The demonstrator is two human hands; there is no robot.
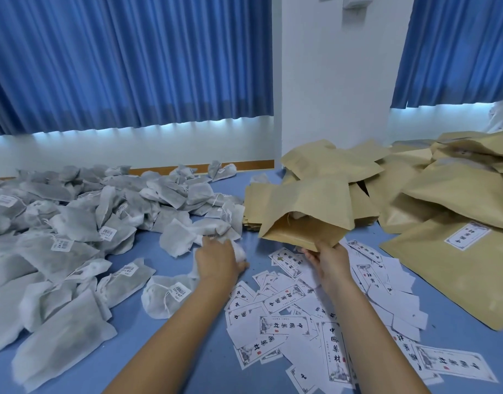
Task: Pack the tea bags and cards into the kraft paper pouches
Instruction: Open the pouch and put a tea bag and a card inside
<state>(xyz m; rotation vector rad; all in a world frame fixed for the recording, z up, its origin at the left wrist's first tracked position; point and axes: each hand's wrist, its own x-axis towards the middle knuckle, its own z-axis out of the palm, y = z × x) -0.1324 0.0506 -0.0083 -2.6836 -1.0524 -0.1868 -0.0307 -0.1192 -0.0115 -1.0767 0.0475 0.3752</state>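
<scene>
A: Item one, the kraft pouch point(315, 206). Location?

B: Held above the desk point(147, 245), centre right, over the cards point(287, 317). The right hand point(330, 260) pinches the near lip of its mouth, fingers curled round the paper edge.

A: Orientation?

B: The mouth gapes open, facing down and left toward the person. The long axis runs from that mouth up and away to the closed far end. Something pale shows inside; what it is cannot be told.

A: Handling?

B: Likely light and thin, stiff enough to hold its shape but easy to crease. Best gripped at the mouth lip, as now, so that the opening stays spread.

A: Item two?

B: One tea bag point(238, 251), white and soft, gripped in the left hand point(216, 261) low against the desk, just left of the pouch mouth. Probably limp and light, with a string and tag that may snag. It should take a loose grip round the body.

A: Stock around them?

B: Tea bag pile point(73, 223) on the left, well apart from the pouch. Flat pouch stack point(251, 206) just behind the held one. Labelled pouches point(443, 265) heaped on the right. Blue curtains point(130, 66) beyond.
</scene>
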